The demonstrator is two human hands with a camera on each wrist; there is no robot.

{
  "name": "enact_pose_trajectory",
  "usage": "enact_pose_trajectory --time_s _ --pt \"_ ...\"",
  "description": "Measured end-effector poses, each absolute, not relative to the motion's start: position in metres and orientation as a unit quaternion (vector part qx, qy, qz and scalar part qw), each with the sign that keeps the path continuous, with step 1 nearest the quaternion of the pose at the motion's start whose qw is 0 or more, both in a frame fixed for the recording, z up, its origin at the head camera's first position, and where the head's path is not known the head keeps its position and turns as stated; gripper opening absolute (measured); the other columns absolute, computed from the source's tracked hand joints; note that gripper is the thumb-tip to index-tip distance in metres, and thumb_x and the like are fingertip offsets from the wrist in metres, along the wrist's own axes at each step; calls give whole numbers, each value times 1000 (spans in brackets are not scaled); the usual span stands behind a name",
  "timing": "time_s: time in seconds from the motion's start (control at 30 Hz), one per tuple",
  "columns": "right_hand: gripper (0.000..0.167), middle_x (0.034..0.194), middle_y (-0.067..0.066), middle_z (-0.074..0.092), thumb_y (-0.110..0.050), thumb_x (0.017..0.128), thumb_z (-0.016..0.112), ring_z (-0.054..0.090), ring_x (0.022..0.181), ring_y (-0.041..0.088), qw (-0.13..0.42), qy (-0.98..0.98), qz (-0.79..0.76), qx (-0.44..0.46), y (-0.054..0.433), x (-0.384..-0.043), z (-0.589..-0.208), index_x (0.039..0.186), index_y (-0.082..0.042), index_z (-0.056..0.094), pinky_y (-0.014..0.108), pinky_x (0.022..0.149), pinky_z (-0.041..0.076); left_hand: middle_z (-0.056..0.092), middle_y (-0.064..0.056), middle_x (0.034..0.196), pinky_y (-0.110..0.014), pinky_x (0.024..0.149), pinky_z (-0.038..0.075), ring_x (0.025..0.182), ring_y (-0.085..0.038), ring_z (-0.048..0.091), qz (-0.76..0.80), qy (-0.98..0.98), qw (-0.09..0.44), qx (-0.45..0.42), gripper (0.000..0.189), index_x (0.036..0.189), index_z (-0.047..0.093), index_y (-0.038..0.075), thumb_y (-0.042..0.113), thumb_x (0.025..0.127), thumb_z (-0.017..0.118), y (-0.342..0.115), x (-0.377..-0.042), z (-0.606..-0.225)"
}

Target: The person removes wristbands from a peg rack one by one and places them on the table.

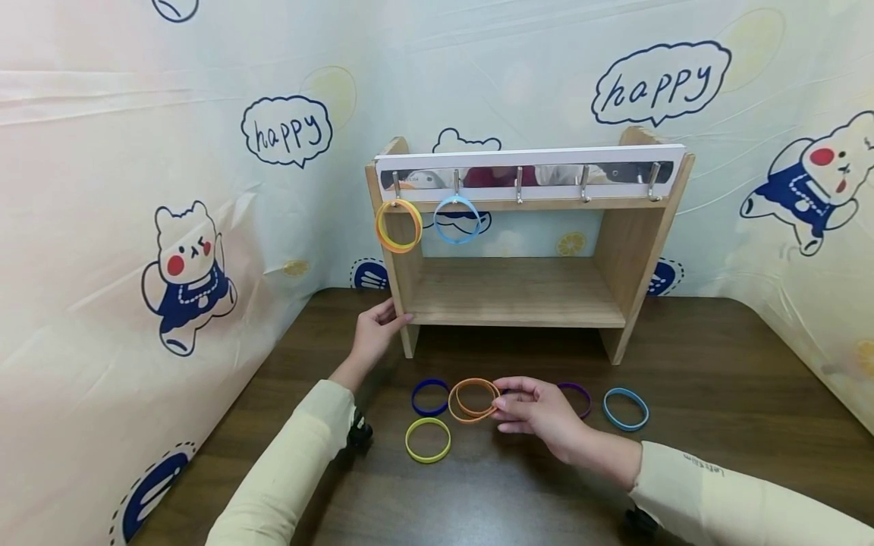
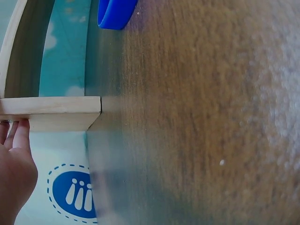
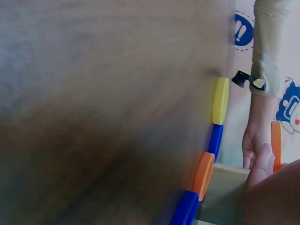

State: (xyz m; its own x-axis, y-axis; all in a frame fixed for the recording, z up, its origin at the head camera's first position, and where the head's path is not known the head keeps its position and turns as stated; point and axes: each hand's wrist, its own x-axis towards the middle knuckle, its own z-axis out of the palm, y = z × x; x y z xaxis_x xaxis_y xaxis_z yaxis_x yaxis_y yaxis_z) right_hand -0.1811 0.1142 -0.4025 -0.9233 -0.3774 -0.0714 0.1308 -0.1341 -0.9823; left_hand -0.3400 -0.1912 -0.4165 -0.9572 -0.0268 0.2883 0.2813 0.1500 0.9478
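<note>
My right hand (image 1: 542,413) pinches an orange silicone wristband (image 3: 276,145) at its right side, raised off the table. Another orange wristband (image 3: 204,176) lies below it, overlapping it in the head view. Beside these are a dark blue wristband (image 1: 413,400) and a yellow one (image 1: 407,446). A second dark blue wristband (image 3: 185,208) is mostly hidden by my right hand in the head view. My left hand (image 1: 374,334) grips the left side panel of a wooden rack (image 1: 519,292), thumb at the shelf's front edge.
From the rack's hook strip (image 1: 556,176), yellow-orange wristbands (image 1: 378,227) hang on the leftmost hook and a light blue one (image 1: 435,222) on the second. A purple wristband (image 1: 589,400) and a light blue one (image 1: 646,413) lie right of my hand. Printed cloth (image 1: 287,227) surrounds the table.
</note>
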Motion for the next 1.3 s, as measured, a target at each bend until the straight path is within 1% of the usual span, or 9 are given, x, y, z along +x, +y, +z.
enact_pose_trajectory --time_s 0.07,0.17,0.3,0.37,0.5,0.67,0.8,1.07,1.3 --pt "43 104 19 67 -2 94 62 67 97 30 174 638 -744 -94 115 -180 -406 130 14 46 40 81 57 61 -18 127 -35 91 51 115 -26 60 -646 -749 119 -88 52 133 58 2 13 86 76 -192 -340 -417" --pt "43 106 20 66 -4 95 62 67 98 31 181 642 -739 -92 117 -177 -411 130 14 46 40 81 57 59 -19 129 -37 94 50 116 -28 59 -647 -749 108 -87 53 135 56 2 14 87 76 -192 -337 -413" --pt "44 105 20 66 -4 95 62 67 97 30 189 651 -730 -84 118 -174 -417 131 14 45 39 81 57 58 -19 130 -39 95 48 117 -29 58 -645 -753 101 -86 55 136 55 3 16 87 76 -193 -336 -412" --pt "46 104 20 66 -4 95 62 68 95 29 192 655 -726 -79 119 -173 -419 132 15 44 39 80 57 60 -18 129 -38 94 50 116 -27 59 -640 -755 110 -88 55 135 57 3 18 86 77 -194 -339 -416" --pt "46 101 20 66 -4 94 62 68 93 30 196 660 -722 -73 120 -171 -423 132 14 44 40 79 57 61 -18 127 -37 92 51 115 -27 60 -640 -755 118 -87 54 134 58 3 17 86 77 -194 -339 -417" --pt "44 98 17 68 -3 93 63 69 90 28 202 665 -717 -59 121 -168 -429 130 14 46 39 77 58 60 -20 128 -37 93 50 116 -31 58 -650 -745 118 -94 53 133 58 2 14 86 77 -192 -340 -417" --pt "43 97 17 69 -3 93 64 69 88 27 206 666 -715 -55 122 -166 -433 128 15 47 39 75 58 59 -20 128 -39 93 50 117 -34 57 -645 -749 118 -94 53 134 57 2 15 86 76 -192 -340 -415" --pt "39 98 18 69 -2 93 63 70 88 27 212 667 -712 -57 121 -164 -439 125 16 49 38 74 59 60 -19 128 -38 94 50 116 -28 59 -642 -753 116 -90 54 134 58 3 17 86 77 -193 -340 -415" --pt "39 95 18 69 -1 92 63 70 87 28 210 676 -704 -59 120 -163 -441 124 17 50 39 73 59 60 -18 128 -37 94 50 116 -27 59 -638 -756 116 -89 54 134 58 3 18 86 77 -193 -340 -416"
